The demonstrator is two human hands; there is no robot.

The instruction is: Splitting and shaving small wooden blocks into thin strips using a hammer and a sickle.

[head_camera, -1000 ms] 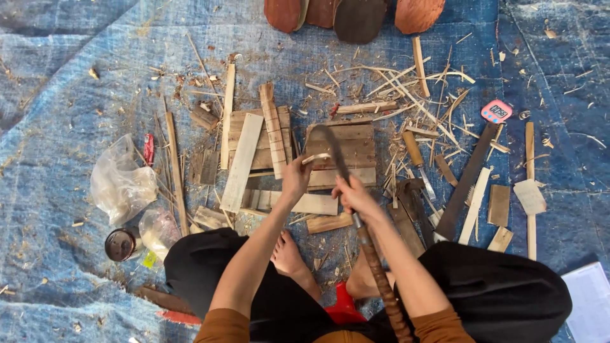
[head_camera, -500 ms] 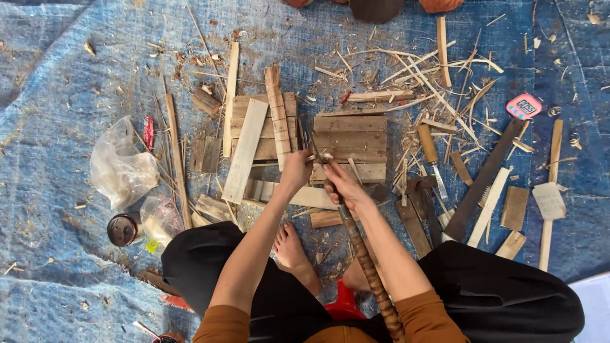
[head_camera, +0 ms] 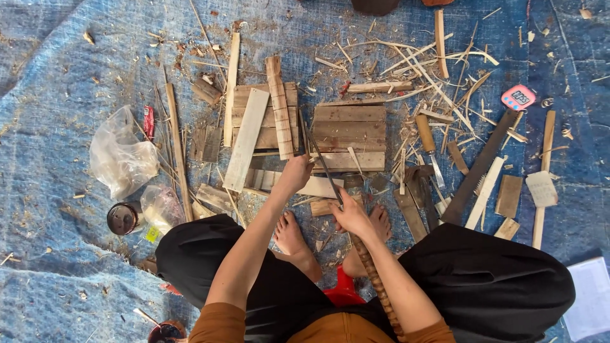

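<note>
— What's changed since a moment back?

— My hands have come down toward my feet, and the blade has swung with them; before, it was lying farther up over the boards.

— What are you gripping?

— My right hand (head_camera: 351, 216) is closing tight around the handle of the long, thin, dark metal blade (head_camera: 323, 165), fingers wrapped together on it. My left hand (head_camera: 296, 174) is pinching a slim pale sliver of bamboo (head_camera: 307, 145) up near the blade's far end, fingers clamped shut on it.

— And where's the piece sitting?

— It's standing against the low platform of weathered brown wooden planks (head_camera: 349, 121), just beyond my bare feet (head_camera: 291, 234), with the blade's edge lying along it.

— Which stage are you at?

— I'm judging it as mid-shaving: thinning the sliver. Next I'd be needing a steady, shallow pull along the grain, keeping my left fingers clear of the edge.

— What's lying around you?

— Pale shavings (head_camera: 438, 70) are scattering over the blue woven tarpaulin (head_camera: 76, 63); a crumpled clear plastic bag (head_camera: 121, 155) and a small dark round tin (head_camera: 122, 218) to my left, a pink digital timer (head_camera: 518, 97) well off to my right.
</note>
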